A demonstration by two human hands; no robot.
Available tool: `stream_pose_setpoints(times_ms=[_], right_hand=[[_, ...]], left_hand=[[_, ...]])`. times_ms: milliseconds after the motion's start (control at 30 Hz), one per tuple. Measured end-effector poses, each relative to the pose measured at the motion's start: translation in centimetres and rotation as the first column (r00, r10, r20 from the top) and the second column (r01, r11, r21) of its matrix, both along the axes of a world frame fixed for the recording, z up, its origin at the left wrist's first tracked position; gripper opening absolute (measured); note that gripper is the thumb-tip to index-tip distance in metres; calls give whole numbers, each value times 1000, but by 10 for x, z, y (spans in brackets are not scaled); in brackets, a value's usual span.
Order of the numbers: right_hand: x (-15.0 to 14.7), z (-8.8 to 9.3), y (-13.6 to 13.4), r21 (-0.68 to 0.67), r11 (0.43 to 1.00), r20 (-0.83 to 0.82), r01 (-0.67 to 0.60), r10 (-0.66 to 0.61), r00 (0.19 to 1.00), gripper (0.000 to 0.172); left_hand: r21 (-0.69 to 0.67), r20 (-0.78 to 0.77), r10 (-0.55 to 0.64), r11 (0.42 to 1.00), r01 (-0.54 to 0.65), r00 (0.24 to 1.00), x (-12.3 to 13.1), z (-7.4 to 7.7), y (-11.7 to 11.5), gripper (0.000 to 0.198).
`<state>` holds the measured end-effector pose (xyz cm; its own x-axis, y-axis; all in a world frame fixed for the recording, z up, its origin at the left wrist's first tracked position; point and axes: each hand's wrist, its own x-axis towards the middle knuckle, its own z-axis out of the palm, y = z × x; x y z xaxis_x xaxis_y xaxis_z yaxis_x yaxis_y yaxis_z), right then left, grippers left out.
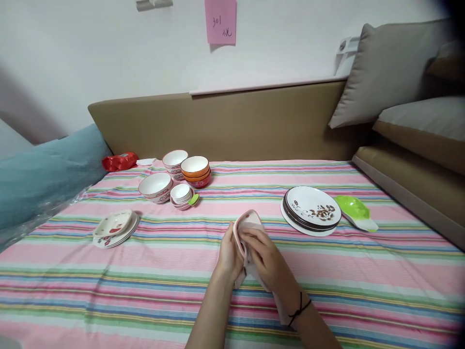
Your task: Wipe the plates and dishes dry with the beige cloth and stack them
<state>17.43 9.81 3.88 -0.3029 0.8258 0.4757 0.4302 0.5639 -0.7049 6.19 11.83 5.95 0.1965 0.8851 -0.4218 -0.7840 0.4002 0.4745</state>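
Pink-rimmed dish [253,218] is up in your hands, tilted, long axis unclear behind your fingers. Your left hand [229,254] is closed around its left side; your right hand [267,257], fingers curled on a pale cloth [257,277], works inside from the right. Plate stack [308,206] right, bowls [156,188] ahead-left, both well apart.

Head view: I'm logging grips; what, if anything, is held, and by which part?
The left hand holds a pink-rimmed dish by its outer side; the right hand presses a pale cloth into it.
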Motion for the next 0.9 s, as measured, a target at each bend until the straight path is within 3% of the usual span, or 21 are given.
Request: stream_pose_setpoints(times_ms=[133, 233, 333, 400, 500, 567, 667, 800, 900], right_hand=[[-3, 1, -1, -63, 994, 32, -93, 95, 995, 47], [-2, 0, -1, -135, 983, 74, -126, 137, 988, 50], [-3, 3, -2, -151, 977, 146, -147, 169, 975, 71], [-8, 9, -2, -135, 980, 185, -148, 172, 968, 86], [-19, 23, 5, -96, 984, 233, -152, 170, 957, 90], [-25, 31, 12, -73, 989, 253, -130, 145, 957, 84], [-28, 36, 20, -34, 997, 233, -69, 75, 970, 60], [-23, 27, 13, 73, 997, 132, 11, -21, 991, 45], [-22, 22, 2, 23, 991, 81, 130, -132, 988, 27]], left_hand=[[26, -31, 77, 997, -76, 997, -2, 0, 2, 28], [-13, -53, 47, 999, -48, 997, -3, 2, 2, 31], [-30, 13, -4, 1000, 5, 1000, -7, 8, -2, 38], [23, 61, -9, 1000, 8, 998, -13, 16, -6, 40], [182, 45, 8, 983, -16, 999, -27, 30, -6, 37], [265, -34, 23, 964, -13, 999, -33, 39, -1, 38], [304, -158, 47, 953, 3, 986, -34, 45, 10, 44], [276, -195, -41, 957, 95, 980, -26, 34, 11, 50], [241, -224, -80, 961, 135, 971, -20, 22, 4, 52]])
